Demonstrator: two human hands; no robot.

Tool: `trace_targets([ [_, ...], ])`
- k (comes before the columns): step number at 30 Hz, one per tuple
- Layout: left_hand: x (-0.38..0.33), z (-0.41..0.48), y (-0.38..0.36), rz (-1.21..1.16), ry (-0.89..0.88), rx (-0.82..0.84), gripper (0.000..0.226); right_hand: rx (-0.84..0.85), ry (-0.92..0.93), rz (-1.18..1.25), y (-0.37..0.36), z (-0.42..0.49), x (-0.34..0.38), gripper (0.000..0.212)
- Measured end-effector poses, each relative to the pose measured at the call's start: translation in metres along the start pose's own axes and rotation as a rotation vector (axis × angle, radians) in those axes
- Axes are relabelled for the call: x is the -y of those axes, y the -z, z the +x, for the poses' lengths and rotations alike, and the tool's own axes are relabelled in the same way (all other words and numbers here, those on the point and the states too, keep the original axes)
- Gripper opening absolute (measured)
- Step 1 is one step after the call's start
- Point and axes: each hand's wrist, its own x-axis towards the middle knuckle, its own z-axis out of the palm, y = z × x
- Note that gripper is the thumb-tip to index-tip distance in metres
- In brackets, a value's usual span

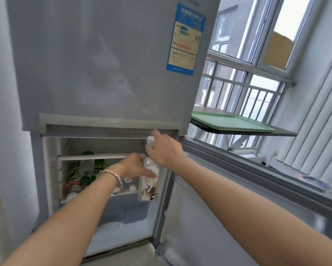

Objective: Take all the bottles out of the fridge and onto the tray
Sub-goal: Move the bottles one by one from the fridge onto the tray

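Note:
The fridge's [103, 73] lower compartment stands open. On its left side lie several bottles: green-labelled ones [98, 168], a clear one [86, 167] and a red-labelled one [73, 186]. My left hand [134, 166] grips a white bottle with a brown-and-black label [148, 189] at the compartment's right front. Just above, my right hand [164, 150] is closed around a white-capped bottle [150, 140]; its body is hidden by my fingers. A pale green tray [232, 121] lies bare on a shelf to the right of the fridge.
The open lower door [209, 217] swings out to the right under my right arm. The dark shelf [282, 133] holding the tray juts from the window with its railing [247, 93]. A white wire shelf [92, 156] crosses the compartment.

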Motion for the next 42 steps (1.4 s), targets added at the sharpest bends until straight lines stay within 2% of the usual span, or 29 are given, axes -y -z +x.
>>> trace_targets([
  [2,-0.027,-0.009,0.015,-0.118,-0.042,-0.045,0.034,-0.078,-0.017,0.047,0.031,0.000,-0.003,0.036],
  [8,-0.100,-0.011,0.037,-0.307,-0.191,-0.083,0.040,-0.316,-0.007,0.245,0.096,-0.012,-0.040,0.032],
  [12,-0.160,0.001,0.038,-0.386,-0.313,-0.121,0.053,-0.365,-0.043,0.167,0.110,-0.032,-0.083,0.048],
  [16,-0.212,0.021,0.027,-0.294,-0.371,-0.307,0.085,-0.379,-0.159,0.117,0.110,-0.042,-0.112,0.077],
  [20,-0.246,0.038,0.013,-0.296,-0.447,-0.370,0.093,-0.459,-0.298,0.206,0.111,-0.020,-0.135,0.074],
  [23,-0.255,0.063,0.010,-0.555,-0.431,-0.276,0.089,-0.552,-0.342,0.271,0.120,0.011,-0.158,0.073],
  [26,-0.258,0.089,0.004,-0.659,-0.351,-0.139,0.045,-0.487,-0.333,0.259,0.121,0.051,-0.182,0.073],
  [27,-0.258,0.097,0.001,-0.671,-0.336,-0.094,0.039,-0.441,-0.342,0.252,0.118,0.066,-0.188,0.075],
  [30,-0.253,0.133,-0.014,-0.688,-0.287,-0.055,0.056,-0.322,-0.363,0.300,0.103,0.110,-0.207,0.076],
  [33,-0.252,0.170,-0.022,-0.683,-0.186,-0.136,0.073,-0.230,-0.327,0.264,0.087,0.146,-0.217,0.074],
  [36,-0.251,0.193,-0.025,-0.677,-0.119,-0.244,0.073,-0.166,-0.288,0.221,0.072,0.176,-0.222,0.072],
  [38,-0.250,0.203,-0.024,-0.713,-0.115,-0.297,0.076,-0.122,-0.285,0.187,0.063,0.190,-0.226,0.066],
  [42,-0.242,0.214,-0.027,-0.665,-0.142,-0.329,0.094,-0.107,-0.300,0.186,0.055,0.199,-0.229,0.060],
])
